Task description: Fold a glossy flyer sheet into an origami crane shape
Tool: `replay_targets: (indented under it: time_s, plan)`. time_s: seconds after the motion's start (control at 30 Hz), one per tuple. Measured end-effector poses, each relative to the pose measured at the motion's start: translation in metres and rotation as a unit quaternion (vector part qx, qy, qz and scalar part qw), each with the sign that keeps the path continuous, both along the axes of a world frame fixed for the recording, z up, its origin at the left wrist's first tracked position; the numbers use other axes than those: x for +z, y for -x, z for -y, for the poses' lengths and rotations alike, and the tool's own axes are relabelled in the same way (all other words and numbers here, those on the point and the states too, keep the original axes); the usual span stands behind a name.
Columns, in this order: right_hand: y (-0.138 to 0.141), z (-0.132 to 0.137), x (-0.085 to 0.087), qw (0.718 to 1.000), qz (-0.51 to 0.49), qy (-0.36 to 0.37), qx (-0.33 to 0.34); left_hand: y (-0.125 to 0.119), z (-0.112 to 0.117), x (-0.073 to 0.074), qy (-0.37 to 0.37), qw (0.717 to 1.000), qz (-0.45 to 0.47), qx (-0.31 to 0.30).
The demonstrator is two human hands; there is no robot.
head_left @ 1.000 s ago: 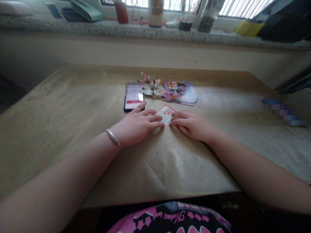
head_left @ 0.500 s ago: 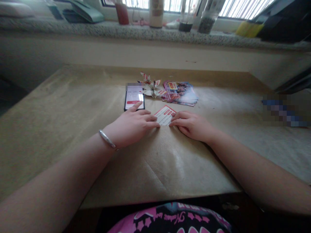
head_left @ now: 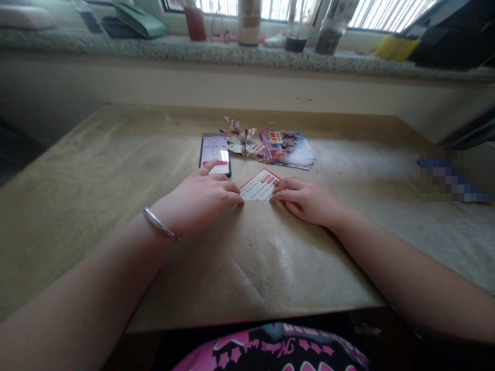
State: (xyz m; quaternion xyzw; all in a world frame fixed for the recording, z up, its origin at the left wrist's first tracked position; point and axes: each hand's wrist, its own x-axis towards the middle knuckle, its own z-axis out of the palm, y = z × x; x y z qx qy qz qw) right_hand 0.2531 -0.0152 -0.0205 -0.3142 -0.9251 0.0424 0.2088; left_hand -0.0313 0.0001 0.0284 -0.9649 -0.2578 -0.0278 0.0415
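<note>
"At the left of the brown paper-covered bench [head_left: 96, 170], what was the left hand [head_left: 201, 198] doing?"

"It wore a silver bangle [head_left: 158, 224] at the wrist. It lay palm down with its fingertips pressing on the left edge of the small red-and-white printed paper sheet [head_left: 260, 186]. Its index finger reached the near edge of the black smartphone with a lit screen [head_left: 215, 152]."

"And where was the sheet itself?"

"Flat on the bench between the two hands, one corner pointing away from the person. Beyond it stood a folded paper crane of the same print [head_left: 242, 139], and just right of that a fanned stack of colourful glossy flyers [head_left: 288, 147]."

"The right hand [head_left: 305, 198]?"

"Also palm down, fingertips on the sheet's right edge. Neither grip was clamped on anything. The fingers of both lay loosely together, bearing down and not pinching."

"How would you judge the pressing should be done?"

"I'd keep one hand still as an anchor and run the other's fingertips along the near edge with firm, even pressure, so that the paper could not skid on the bench. I'd also watch that the left index finger did not nudge the phone."
</note>
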Motion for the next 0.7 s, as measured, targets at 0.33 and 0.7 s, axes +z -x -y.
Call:
replay_targets:
  time_s: [0.33, 0.7]
  plan:
    - [0.0, -0.001, 0.0, 1.0, -0.002, 0.005, 0.001, 0.01, -0.003, 0.001, 0.002, 1.0, 0.018, 0.002]
    - [-0.001, 0.0, -0.001, 1.0, -0.001, 0.007, -0.003, 0.013, -0.005, 0.001, 0.007, 1.0, 0.001, 0.002]
